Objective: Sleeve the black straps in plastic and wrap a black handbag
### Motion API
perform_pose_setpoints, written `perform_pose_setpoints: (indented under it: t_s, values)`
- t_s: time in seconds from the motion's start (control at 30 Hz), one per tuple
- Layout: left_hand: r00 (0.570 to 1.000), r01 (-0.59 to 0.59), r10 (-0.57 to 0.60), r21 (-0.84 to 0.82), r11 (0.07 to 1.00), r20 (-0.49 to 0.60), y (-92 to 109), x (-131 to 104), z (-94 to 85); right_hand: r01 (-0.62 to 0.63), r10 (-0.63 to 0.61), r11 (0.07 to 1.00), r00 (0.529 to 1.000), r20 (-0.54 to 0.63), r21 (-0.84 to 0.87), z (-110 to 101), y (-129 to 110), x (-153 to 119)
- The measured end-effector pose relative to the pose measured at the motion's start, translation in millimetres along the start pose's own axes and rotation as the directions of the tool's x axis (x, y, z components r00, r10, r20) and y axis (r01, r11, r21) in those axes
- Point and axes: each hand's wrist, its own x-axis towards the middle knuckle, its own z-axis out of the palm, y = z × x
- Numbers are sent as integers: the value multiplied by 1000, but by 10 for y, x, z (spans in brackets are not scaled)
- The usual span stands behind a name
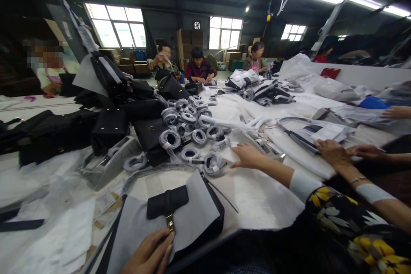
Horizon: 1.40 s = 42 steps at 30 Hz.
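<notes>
My left hand [149, 251] is closed at the bottom of the view, its fingers pinching at the gold clasp [170, 222] of a black handbag [216, 218]. Light grey sheet [201, 212] covers much of the bag's front, and a black flap [167, 202] lies over it. Farther forward my right hand [247, 156] stretches out with thumb and fingers apart, holding nothing. Just left of its fingertips sits a plastic-wrapped coiled strap [214, 163], at the near edge of a heap of similar coils [189, 113].
Black bags [111, 126] pile up at left, beside a grey insert [112, 162]. Plastic wrap and paper [73, 235] lie front left. At right, a co-worker's hands [334, 154] touch a wrapped bag [321, 130]. More wrapped pieces [263, 87] and several people are beyond.
</notes>
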Motion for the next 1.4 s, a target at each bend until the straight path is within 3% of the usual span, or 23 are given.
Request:
perform_pose_setpoints:
  t_s: [0.07,0.17,0.37,0.5,0.6,0.7,0.8,0.87,1.0,1.07,1.13,1.23,1.4]
  values:
    - [1000,4,-4,-8,1000,1,20,16,-13,13,-13,999,1000,12,-36,60,-101,-1]
    - [1000,30,-30,-24,999,-1,49,23,-33,-13,13,998,1000,-7,-54,-19,-98,94]
    - [998,57,-57,-20,998,13,52,-15,-24,-122,124,992,990,-65,38,-513,264,409]
    - [999,49,-49,-6,999,5,43,-28,-10,-180,227,951,958,-173,252,-867,500,545]
    - [999,50,-50,4,999,10,38,-45,-3,-106,285,868,907,-312,485,-1123,602,579]
    - [998,59,-59,-10,998,7,35,-57,6,74,316,753,831,-458,654,-1339,563,517]
    - [997,80,-80,-25,997,2,56,-38,4,227,303,671,785,-541,706,-1425,257,311]
    - [995,101,-101,-38,994,2,96,-10,-16,296,233,655,796,-558,696,-1364,-133,95]
    - [989,149,-149,-81,986,6,194,45,-79,422,-82,772,807,-584,475,-975,-1154,-398]
    - [983,182,-181,-99,978,13,222,55,-94,526,-319,772,806,-499,356,-712,-1622,-587]
    - [977,211,-208,-117,970,34,239,52,-95,621,-508,731,772,-382,282,-450,-1977,-699]
    - [969,245,-237,-136,960,74,263,32,-88,679,-641,705,733,-226,205,-149,-2241,-736]
    - [956,287,-276,-118,951,103,298,4,-105,633,-624,766,774,-106,113,-40,-2190,-624]
